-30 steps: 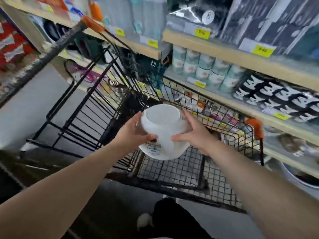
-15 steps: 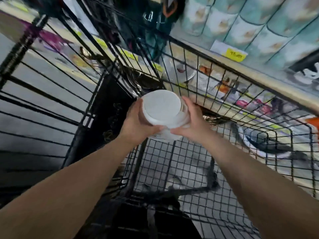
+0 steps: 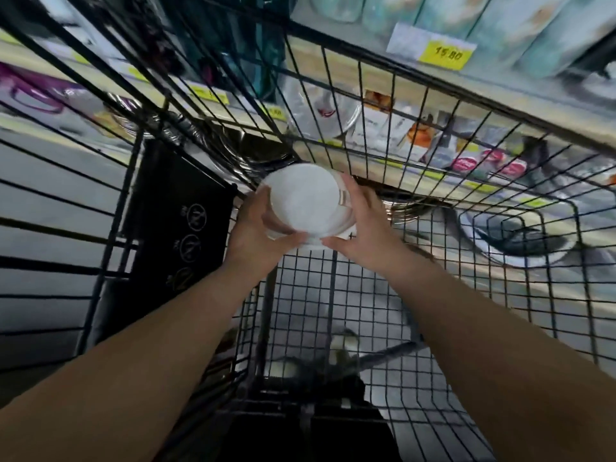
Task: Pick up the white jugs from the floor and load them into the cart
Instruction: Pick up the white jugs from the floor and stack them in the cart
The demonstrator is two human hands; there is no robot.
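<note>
A white jug [image 3: 305,200] hangs inside the black wire cart [image 3: 430,208], its round flat bottom turned toward me, above the mesh floor near the far corner. My left hand [image 3: 256,230] grips its left side with the thumb curled under the lower edge. My right hand [image 3: 361,225] grips its right side, fingers wrapped round the rim. The jug's lower body is hidden behind its bottom and my hands.
A black plastic panel [image 3: 176,225] with round symbols lines the cart's left end. Store shelves [image 3: 500,105] with boxes, bowls and yellow price tags run behind the far wire wall. The grey floor [image 3: 350,311] shows through the mesh bottom.
Both hands have carried the jug from above the cart rim down into the basket, toward the far corner. My view has dropped and moved in close over the cart.
</note>
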